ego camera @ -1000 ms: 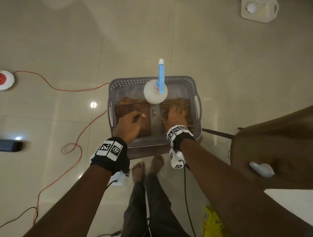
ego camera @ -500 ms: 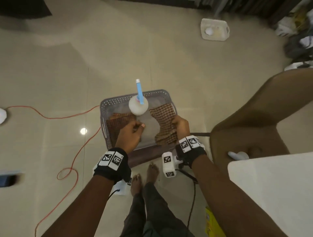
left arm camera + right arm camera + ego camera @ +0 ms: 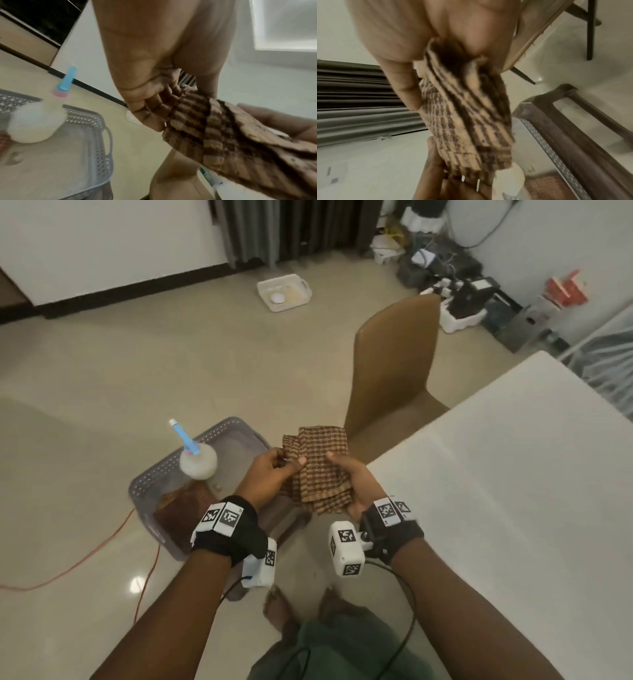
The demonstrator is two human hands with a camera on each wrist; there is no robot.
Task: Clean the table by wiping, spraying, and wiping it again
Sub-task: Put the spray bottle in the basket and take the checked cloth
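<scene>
I hold a brown checked cloth (image 3: 322,470) in the air between both hands, just left of the white table (image 3: 513,491). My left hand (image 3: 274,470) pinches its left edge with thumb and fingers. My right hand (image 3: 349,474) grips its right side, thumb on top. In the left wrist view the cloth (image 3: 214,129) bunches under my curled fingers; in the right wrist view the folded cloth (image 3: 467,115) hangs from my palm. A white spray bottle (image 3: 198,461) with a blue nozzle stands in the grey basket (image 3: 150,484), where a second brown cloth (image 3: 185,508) lies.
A tan chair (image 3: 394,371) stands beside the table's near corner. The basket rests on a dark stool, seen in the right wrist view (image 3: 573,128). An orange cable (image 3: 102,546) runs over the tiled floor at left. A white tray (image 3: 284,291) lies far off; clutter fills the far right corner.
My right hand lifted the checked cloth out of the basket and up toward the table. My left hand left the other cloth and took the lifted cloth's left edge. The view tilted up.
</scene>
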